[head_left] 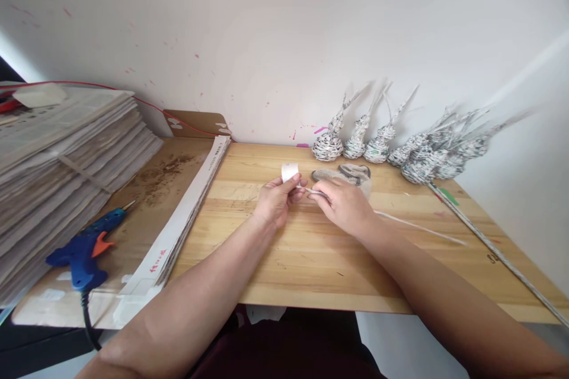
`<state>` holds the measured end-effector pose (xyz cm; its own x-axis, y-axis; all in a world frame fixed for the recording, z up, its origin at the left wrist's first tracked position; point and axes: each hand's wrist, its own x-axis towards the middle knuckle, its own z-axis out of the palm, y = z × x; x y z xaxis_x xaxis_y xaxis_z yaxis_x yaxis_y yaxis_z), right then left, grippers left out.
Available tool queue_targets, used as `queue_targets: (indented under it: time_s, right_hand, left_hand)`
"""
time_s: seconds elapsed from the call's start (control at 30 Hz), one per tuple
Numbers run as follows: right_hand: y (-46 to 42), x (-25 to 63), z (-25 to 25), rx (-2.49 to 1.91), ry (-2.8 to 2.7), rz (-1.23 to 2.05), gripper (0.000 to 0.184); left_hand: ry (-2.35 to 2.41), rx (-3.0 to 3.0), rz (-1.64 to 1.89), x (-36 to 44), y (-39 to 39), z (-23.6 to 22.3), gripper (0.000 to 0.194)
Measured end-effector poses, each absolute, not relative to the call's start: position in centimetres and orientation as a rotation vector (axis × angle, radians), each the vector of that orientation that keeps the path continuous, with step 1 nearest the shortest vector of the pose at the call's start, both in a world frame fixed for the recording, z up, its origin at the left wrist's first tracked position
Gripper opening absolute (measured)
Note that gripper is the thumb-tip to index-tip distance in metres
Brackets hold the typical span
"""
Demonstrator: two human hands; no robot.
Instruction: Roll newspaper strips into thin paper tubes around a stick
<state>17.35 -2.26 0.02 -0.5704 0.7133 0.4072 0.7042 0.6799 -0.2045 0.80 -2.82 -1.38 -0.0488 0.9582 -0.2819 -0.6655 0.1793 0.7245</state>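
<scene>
Between the thumb and fingers of my left hand (276, 198) is a small curled piece of white paper (290, 172), standing up above the fingertips. A thin white paper stick (420, 227) runs from those fingertips, through my right hand (340, 198), and out to the right over the tabletop. My right hand is closed around this stick a short way from my left; its palm hides part of it. Just behind my right hand lies a grey knitted glove (355, 174). Whether the curled paper and the stick are one piece, I cannot tell.
Several woven paper gourd shapes (328, 145) line the wall at the back right of the wooden table (284, 266). A long woven rod (498, 254) crosses the right side. To the left are folded paper strips (186, 207), a blue glue gun (89, 249) and stacked newspapers (84, 166).
</scene>
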Motion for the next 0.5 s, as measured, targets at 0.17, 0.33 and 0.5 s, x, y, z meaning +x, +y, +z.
queue_targets:
  time_s: [0.17,0.33,0.5]
  right_hand:
    - [-2.33,17.27,0.05,-1.149,-2.461,0.171,0.029]
    - [-2.46,17.20,0.05,-1.123,-2.405,0.145,0.012]
    - [-2.30,17.42,-0.04,-1.168,-2.459,0.085,0.028]
  left_hand:
    - [0.884,0.433,1.377,0.77,-2.79,-1.30,0.013]
    - [0.876,0.421,1.385,0.80,-2.80,-1.39,0.009]
    - [0.874,0.423,1.386,0.79,-2.86,-1.36,0.011]
